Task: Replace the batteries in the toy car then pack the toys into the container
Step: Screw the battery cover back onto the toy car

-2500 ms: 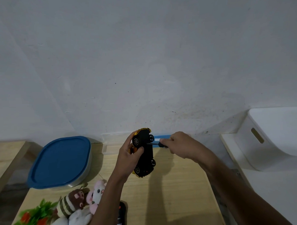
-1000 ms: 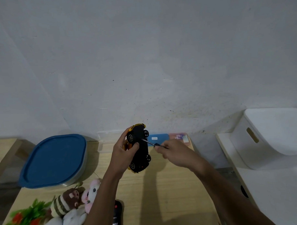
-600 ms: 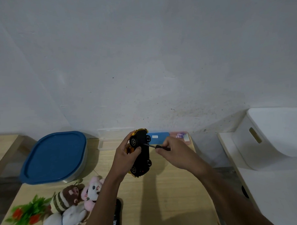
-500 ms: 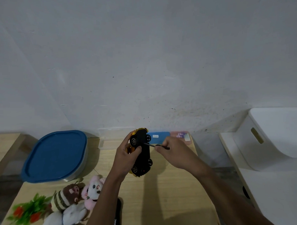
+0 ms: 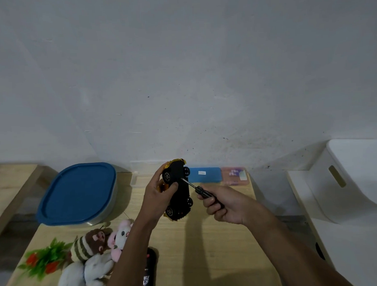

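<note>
Gripping the toy car (image 5: pixel 179 191) belly-out w/ our left hand (image 5: pixel 158 196), fingers wrapped round its body above the tabletop (image 5: pixel 219 244), our right hand (image 5: pixel 225 205) is fisted on the screwdriver (image 5: pixel 198 189), tip at the black underside. Best bet, we reckon: keep the tip square in the screw, press in, turn slow. Car's yellow-edged, chassis black, four wheels showing. Blue-lidded container (image 5: pixel 78 193) sits well left, plush toys (image 5: pixel 95 253) nearer us.
</note>
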Demonstrator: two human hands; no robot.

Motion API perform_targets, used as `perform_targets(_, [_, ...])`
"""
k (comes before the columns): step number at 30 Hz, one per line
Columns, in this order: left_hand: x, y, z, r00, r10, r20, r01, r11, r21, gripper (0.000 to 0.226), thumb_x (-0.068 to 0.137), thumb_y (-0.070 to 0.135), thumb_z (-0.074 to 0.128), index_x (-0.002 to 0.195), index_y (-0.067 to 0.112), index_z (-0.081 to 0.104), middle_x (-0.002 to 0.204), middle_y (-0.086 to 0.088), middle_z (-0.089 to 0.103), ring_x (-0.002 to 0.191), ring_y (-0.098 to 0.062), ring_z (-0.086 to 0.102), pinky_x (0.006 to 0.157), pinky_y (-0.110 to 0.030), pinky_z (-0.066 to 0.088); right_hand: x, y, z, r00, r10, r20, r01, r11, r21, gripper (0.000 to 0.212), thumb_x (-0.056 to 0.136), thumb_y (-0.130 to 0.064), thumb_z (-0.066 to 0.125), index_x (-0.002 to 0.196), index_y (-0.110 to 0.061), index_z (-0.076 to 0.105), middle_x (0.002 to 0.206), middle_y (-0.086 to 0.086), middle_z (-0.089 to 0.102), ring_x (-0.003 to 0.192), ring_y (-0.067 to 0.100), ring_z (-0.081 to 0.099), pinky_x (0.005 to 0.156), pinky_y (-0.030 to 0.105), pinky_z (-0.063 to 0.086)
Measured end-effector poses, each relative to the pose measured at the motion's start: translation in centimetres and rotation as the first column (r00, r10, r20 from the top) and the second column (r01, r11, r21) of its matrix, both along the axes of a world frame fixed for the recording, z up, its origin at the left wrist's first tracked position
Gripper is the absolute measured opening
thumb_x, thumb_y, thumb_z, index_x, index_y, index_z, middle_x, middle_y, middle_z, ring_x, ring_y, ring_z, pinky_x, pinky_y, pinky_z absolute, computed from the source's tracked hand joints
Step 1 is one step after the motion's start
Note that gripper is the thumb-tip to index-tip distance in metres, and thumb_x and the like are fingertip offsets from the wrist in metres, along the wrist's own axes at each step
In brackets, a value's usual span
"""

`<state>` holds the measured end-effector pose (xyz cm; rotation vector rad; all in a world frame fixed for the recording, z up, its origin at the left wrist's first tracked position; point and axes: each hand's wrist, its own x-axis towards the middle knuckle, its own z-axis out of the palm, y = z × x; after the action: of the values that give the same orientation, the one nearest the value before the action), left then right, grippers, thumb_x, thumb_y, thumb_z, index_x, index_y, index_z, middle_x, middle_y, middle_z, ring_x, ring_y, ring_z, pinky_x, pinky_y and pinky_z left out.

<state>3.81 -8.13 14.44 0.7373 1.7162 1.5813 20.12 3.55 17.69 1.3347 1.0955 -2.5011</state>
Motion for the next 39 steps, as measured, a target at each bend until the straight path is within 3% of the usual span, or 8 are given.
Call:
perform_targets(3, [0.0,0.2,-0.2,1.000,0.020,0.013,-0.020,0.999,-0.028,0.056,0.092,0.006,0.064,0.136,0.039,0.052,0.106,0.003,0.073,0.098,-0.015,0.071,0.083,-0.032,0.059,0.4,-0.2,-0.1,0.986,0.080,0.148,-0.130,0.920,0.370,0.035,0.098,-0.044,0.044,0.087,-0.016,0.062,0.056,-0.009,0.043,0.043,0.005,0.029,0.039,0.018,0.016])
perform_targets(8, [0.2,0.8,-2.1,0.983,0.034,-0.183,-0.082,0.961,-0.264,0.065,0.090,0.016,0.066,0.146,0.037,0.040,0.123,0.001,0.065,0.101,-0.017,0.065,0.089,-0.036,0.055,1.5,0.2,-1.1,0.982,-0.006,0.189,-0.100,0.831,0.547,0.041,0.094,-0.053,0.048,0.084,-0.016,0.061,0.058,-0.007,0.046,0.045,0.008,0.034,0.042,0.019,0.023])
perform_targets(12, [1.8,0.8,-4.4,0.933,-0.120,-0.339,-0.060,0.878,-0.476,0.071,0.090,0.025,0.067,0.152,0.031,0.033,0.124,-0.002,0.064,0.095,-0.014,0.057,0.079,-0.024,0.045,2.7,0.6,-2.0,0.982,-0.030,0.185,-0.079,0.828,0.555,0.040,0.094,-0.053,0.049,0.084,-0.016,0.060,0.060,-0.006,0.044,0.047,0.009,0.034,0.044,0.020,0.024])
perform_targets(16, [3.7,1.3,-7.7,0.878,-0.282,-0.386,-0.037,0.765,-0.643,0.074,0.085,0.036,0.066,0.151,0.033,0.033,0.131,-0.004,0.063,0.115,-0.024,0.060,0.089,-0.032,0.050,3.6,1.2,-2.3,0.983,-0.043,0.179,-0.064,0.831,0.552,0.039,0.095,-0.052,0.049,0.084,-0.016,0.059,0.060,-0.006,0.044,0.047,0.009,0.033,0.045,0.021,0.024])
perform_targets(20, [5.1,2.1,-10.3,0.854,-0.387,-0.348,-0.021,0.642,-0.766,0.079,0.084,0.043,0.063,0.153,0.034,0.026,0.131,-0.010,0.061,0.117,-0.030,0.058,0.094,-0.039,0.051,4.1,2.0,-2.3,0.983,-0.049,0.177,-0.059,0.828,0.558,0.038,0.094,-0.052,0.050,0.084,-0.016,0.060,0.059,-0.006,0.044,0.047,0.009,0.033,0.045,0.021,0.024])
perform_targets(24, [6.6,2.7,-11.9,0.842,-0.394,-0.370,-0.115,0.538,-0.835,0.079,0.089,0.049,0.058,0.155,0.034,0.017,0.135,-0.016,0.041,0.121,-0.033,0.047,0.095,-0.044,0.045,4.8,2.8,-2.5,0.984,-0.047,0.171,-0.057,0.829,0.556,0.038,0.095,-0.052,0.050,0.082,-0.017,0.059,0.058,-0.007,0.043,0.046,0.008,0.033,0.044,0.020,0.024])
perform_targets(30, [8.6,3.6,-13.3,0.851,-0.299,-0.432,-0.227,0.533,-0.815,0.076,0.086,0.056,0.058,0.148,0.027,0.026,0.135,-0.012,0.029,0.119,-0.033,0.043,0.097,-0.045,0.038,5.8,3.1,-3.2,0.986,-0.041,0.164,-0.055,0.838,0.543,0.038,0.094,-0.052,0.050,0.083,-0.017,0.060,0.061,-0.006,0.044,0.048,0.009,0.034,0.046,0.021,0.026])
perform_targets(39, [9.4,3.8,-13.6,0.780,-0.373,-0.502,-0.263,0.533,-0.804,0.077,0.089,0.051,0.055,0.153,0.024,0.021,0.138,-0.013,0.030,0.121,-0.031,0.038,0.099,-0.041,0.035,6.5,3.2,-4.0,0.986,-0.045,0.163,-0.052,0.837,0.545,0.038,0.094,-0.052,0.050,0.084,-0.016,0.060,0.062,-0.005,0.044,0.048,0.008,0.035,0.047,0.021,0.027])
